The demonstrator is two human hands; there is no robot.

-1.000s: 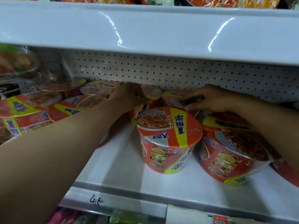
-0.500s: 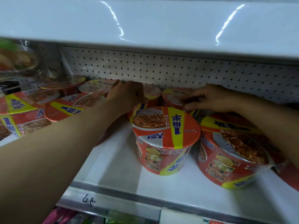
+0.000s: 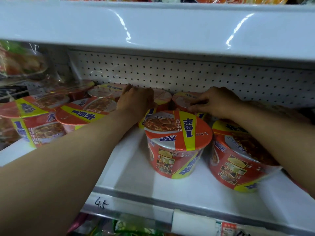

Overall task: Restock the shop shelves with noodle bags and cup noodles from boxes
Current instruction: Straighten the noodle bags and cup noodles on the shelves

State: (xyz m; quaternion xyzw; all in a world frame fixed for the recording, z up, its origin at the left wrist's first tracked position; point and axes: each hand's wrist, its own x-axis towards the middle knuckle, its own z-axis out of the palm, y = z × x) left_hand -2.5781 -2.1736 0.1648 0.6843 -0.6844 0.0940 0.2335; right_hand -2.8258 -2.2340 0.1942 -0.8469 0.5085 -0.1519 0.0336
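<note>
Shelf edge: the white shelf [image 3: 136,186] carries a price strip [image 3: 102,204] handwritten "4.5".
Front row: one cup noodle [image 3: 177,145] stands upright mid-shelf, with a second cup [image 3: 237,160] just beside it on the right.
Left hand [image 3: 136,103]: lies over the rear left cup [image 3: 162,97]; its fingers are hidden, so I cannot tell the grip.
Right hand [image 3: 216,103]: curled fingertips pinch the lid rim of the rear right cup [image 3: 183,99].
Back: pegboard wall [image 3: 187,75].

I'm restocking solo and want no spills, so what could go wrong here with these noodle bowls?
The front-right noodle bowl sits tilted under the right forearm; a nudge may tip it off the shelf. The left hand and right hand reach past the middle front bowl, so pulling back could knock it forward.
</note>
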